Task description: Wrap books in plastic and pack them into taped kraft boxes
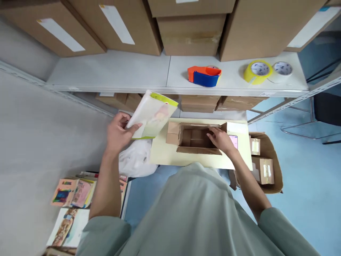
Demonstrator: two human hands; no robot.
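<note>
My left hand (118, 132) is closed on a thin book (153, 115) with a pale cover and yellow-green edges. It holds the book tilted, above the left end of a cream board. On that board stands a small brown cardboard box (174, 133) with its flaps folded out, and its dark inside shows no contents. My right hand (221, 139) is at the box's right end, its fingers bent over the edge and into the box. A phone with a lit pink screen (234, 140) lies beside my right wrist, partly covered by it.
A shelf (114, 71) spans the space ahead, bearing large cartons (191, 35), an orange-and-blue tape dispenser (204, 76) and yellow tape (257, 72). A white plastic bag (138, 158) and stacked books (71, 193) are at left. A carton of small boxes (277, 177) stands at right.
</note>
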